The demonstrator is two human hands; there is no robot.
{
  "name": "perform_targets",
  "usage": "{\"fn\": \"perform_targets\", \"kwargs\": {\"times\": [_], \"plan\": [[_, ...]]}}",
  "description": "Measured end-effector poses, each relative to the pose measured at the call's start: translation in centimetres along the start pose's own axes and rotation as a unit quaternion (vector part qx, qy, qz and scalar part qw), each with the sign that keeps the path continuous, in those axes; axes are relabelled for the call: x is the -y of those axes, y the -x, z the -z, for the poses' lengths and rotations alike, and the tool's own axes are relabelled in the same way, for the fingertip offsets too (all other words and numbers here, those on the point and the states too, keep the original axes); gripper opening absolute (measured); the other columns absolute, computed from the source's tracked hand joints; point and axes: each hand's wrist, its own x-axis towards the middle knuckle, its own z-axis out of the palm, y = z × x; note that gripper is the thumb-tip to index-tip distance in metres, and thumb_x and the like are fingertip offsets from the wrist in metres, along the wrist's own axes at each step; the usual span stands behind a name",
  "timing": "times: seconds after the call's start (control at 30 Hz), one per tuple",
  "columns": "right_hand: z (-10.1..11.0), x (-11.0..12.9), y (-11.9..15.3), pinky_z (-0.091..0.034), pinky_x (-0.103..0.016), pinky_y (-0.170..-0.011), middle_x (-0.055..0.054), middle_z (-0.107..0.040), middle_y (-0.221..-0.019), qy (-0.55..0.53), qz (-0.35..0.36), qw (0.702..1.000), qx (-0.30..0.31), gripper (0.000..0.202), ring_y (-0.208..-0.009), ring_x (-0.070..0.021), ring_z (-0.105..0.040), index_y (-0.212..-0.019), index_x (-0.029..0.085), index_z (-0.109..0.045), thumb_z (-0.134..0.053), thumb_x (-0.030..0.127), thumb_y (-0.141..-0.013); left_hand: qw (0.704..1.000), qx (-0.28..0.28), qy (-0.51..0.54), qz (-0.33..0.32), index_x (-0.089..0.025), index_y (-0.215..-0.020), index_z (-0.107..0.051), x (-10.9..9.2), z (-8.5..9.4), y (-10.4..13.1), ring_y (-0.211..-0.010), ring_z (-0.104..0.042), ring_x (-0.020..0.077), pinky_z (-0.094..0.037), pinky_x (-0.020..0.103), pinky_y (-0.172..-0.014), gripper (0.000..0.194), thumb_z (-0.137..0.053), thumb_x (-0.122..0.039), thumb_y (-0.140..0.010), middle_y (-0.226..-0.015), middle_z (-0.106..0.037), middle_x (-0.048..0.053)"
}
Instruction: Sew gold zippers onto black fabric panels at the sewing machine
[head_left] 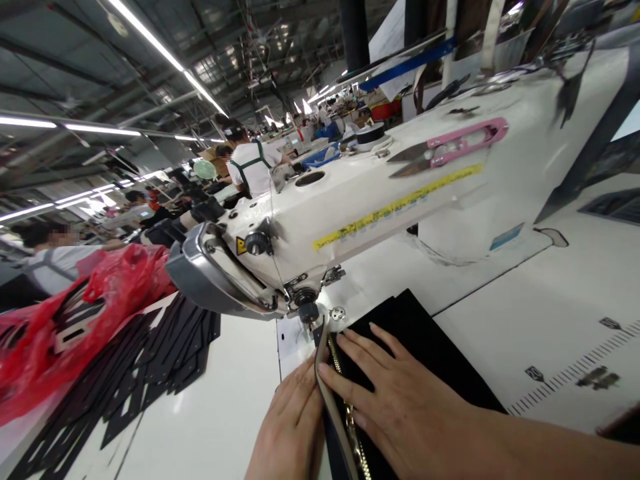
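A white sewing machine spans the view, its needle area over the front end of a black fabric piece. A gold zipper runs lengthwise along the fabric, beside a grey-beige strip that stands up in a curve. Spread over the black fabric and the zipper lies my right hand, its fingers apart and flat. Along the strip's left side rests my left hand, fingers pressed together at the edge of the work; what its fingertips grip is hidden.
Many dark cut pieces lie fanned out at the left beside a red plastic bag. Pink-handled snips rest on the machine arm. A printed ruler scale marks the right tabletop. People sit at workstations behind.
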Motion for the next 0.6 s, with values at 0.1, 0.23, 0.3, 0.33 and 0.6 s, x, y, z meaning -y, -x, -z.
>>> {"fn": "perform_targets", "kwargs": {"times": [0.1,0.23,0.3,0.33,0.6], "plan": [[-0.1,-0.01,0.07,-0.018,-0.054,-0.108,-0.013,-0.031,-0.146,0.007,0.003,1.0,-0.002,0.049,-0.135,-0.0275,-0.023,-0.143,0.021,-0.025,-0.03,0.031,-0.095,1.0,0.004,0.014,0.007,-0.016,-0.133,-0.044,-0.13,0.66,-0.39,-0.116,-0.054,0.0236,-0.053,0.034,-0.09,0.041,-0.039,-0.016,-0.092,-0.123,-0.058,0.012],[-0.28,-0.02,0.15,-0.018,-0.052,-0.108,-0.012,-0.031,-0.146,0.019,0.007,1.0,-0.022,0.05,-0.135,-0.0264,-0.023,-0.144,0.022,-0.023,-0.032,0.03,-0.095,1.0,-0.001,0.02,0.004,-0.016,-0.133,-0.044,-0.15,0.76,-0.51,-0.115,-0.054,0.0231,-0.052,0.034,-0.09,0.042,-0.04,-0.015,-0.091,-0.121,-0.059,0.011],[-0.33,0.0,0.14,-0.017,-0.051,-0.108,-0.012,-0.031,-0.146,0.023,0.007,0.999,-0.027,0.05,-0.135,-0.0262,-0.021,-0.144,0.022,-0.023,-0.032,0.03,-0.095,1.0,0.0,0.015,0.003,-0.015,-0.132,-0.044,-0.16,0.68,-0.46,-0.115,-0.055,0.0231,-0.053,0.034,-0.09,0.041,-0.04,-0.015,-0.091,-0.12,-0.06,0.011],[-0.32,0.0,0.12,-0.017,-0.051,-0.108,-0.012,-0.031,-0.146,0.022,0.008,0.999,-0.025,0.05,-0.136,-0.0263,-0.021,-0.144,0.021,-0.024,-0.032,0.029,-0.095,1.0,0.002,0.011,0.004,-0.015,-0.131,-0.044,-0.16,0.64,-0.43,-0.114,-0.055,0.0231,-0.053,0.034,-0.09,0.041,-0.04,-0.015,-0.09,-0.12,-0.06,0.012],[-0.22,0.0,0.02,-0.018,-0.054,-0.107,-0.016,-0.031,-0.145,0.013,0.01,1.0,-0.017,0.049,-0.135,-0.0279,-0.021,-0.143,0.019,-0.026,-0.029,0.029,-0.096,1.0,0.003,-0.018,-0.023,-0.01,-0.127,-0.046,0.01,0.38,-0.15,-0.113,-0.056,0.0238,-0.054,0.034,-0.086,0.039,-0.039,-0.013,-0.089,-0.118,-0.061,0.015]]}}
